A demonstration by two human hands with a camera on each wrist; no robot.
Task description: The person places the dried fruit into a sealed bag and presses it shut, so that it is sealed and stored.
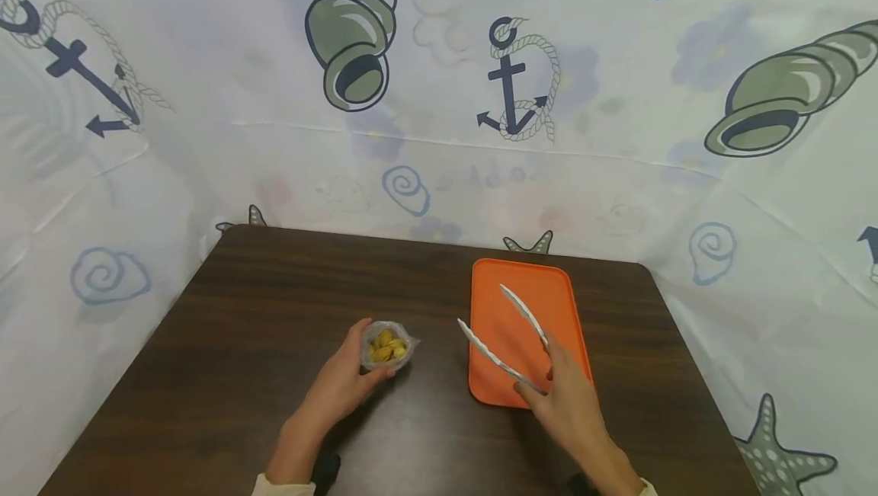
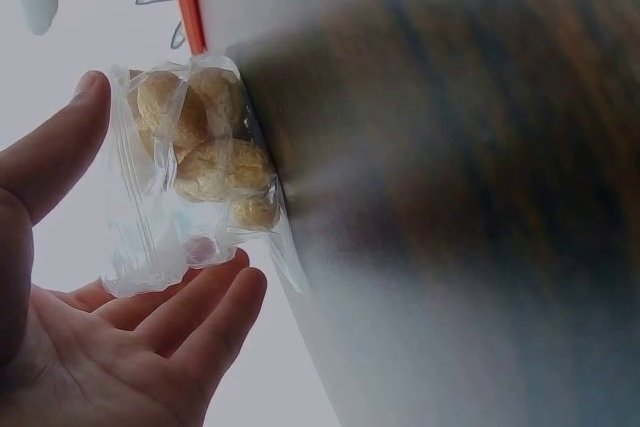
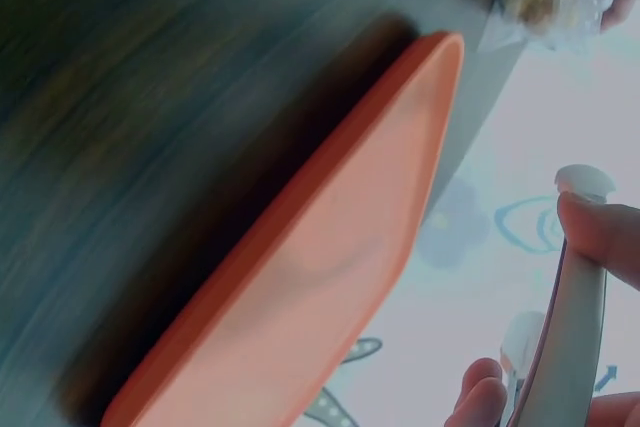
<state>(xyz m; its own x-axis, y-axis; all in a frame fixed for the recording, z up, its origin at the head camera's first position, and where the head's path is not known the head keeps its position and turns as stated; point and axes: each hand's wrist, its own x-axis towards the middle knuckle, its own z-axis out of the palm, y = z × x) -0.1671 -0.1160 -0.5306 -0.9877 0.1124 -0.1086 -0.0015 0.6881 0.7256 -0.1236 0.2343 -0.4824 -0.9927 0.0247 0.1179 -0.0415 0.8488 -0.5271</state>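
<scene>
My left hand [image 1: 336,385] holds a small clear plastic bag [image 1: 413,344] by its sides, thumb on one side and fingers on the other. Inside the bag are several rounded yellow-brown pieces [image 2: 215,169] with wrinkled surfaces. The bag is upright with its top spread open, its base right at the tabletop in the left wrist view. Over the orange tray [image 1: 549,290], my right hand [image 1: 569,404] grips metal tongs [image 1: 490,353] between thumb and fingers. The two arms of the tongs are spread apart, with nothing between their tips.
A dark wood-grain table [image 1: 274,283] carries the tray at its back right. Behind and around it hangs a pale cloth [image 1: 288,168] printed with shells, anchors and starfish. The bag stands to the left of the tray, with bare tabletop between them.
</scene>
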